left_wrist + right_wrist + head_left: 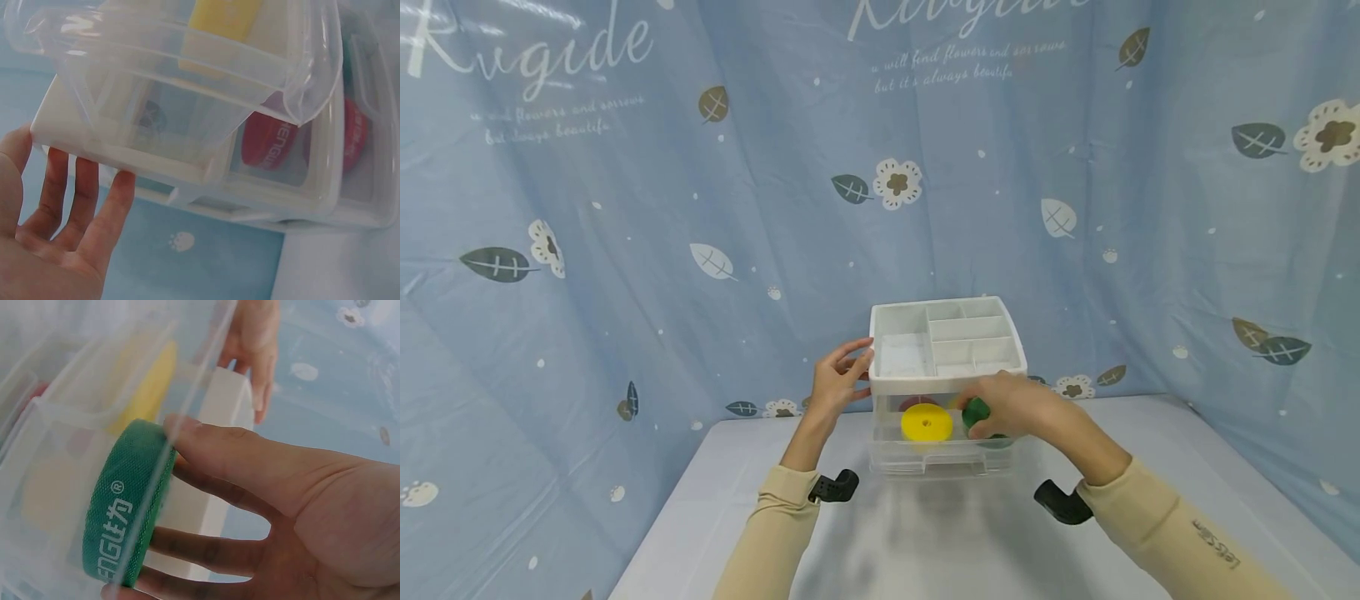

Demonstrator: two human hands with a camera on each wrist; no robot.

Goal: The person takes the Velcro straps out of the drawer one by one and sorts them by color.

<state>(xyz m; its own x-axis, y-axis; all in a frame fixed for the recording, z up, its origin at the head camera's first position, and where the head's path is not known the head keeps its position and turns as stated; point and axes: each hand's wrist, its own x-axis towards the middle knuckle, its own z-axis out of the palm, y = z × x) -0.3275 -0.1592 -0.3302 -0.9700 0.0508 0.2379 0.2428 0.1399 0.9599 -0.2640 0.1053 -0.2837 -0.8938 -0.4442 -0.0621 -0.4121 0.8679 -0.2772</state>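
Note:
A small white storage box (880, 384) with clear drawers stands on the table. Its clear lower drawer (898, 461) is pulled out at the front. A yellow tape roll (927, 423) with a small centre hole lies flat inside it. My right hand (1011, 404) reaches in at the drawer's right side and holds a green woven tape roll (125, 503) on edge between thumb and fingers. My left hand (837, 379) rests against the box's left side, fingertips touching the white frame (119, 156). Through clear plastic, a red roll (269, 140) shows further inside.
The box's white top tray (904, 354) is split into several compartments. A white-covered table (745, 483) spreads around the box. Behind hangs a blue patterned curtain (790, 250). Black camera mounts (1063, 502) sit at both wrists.

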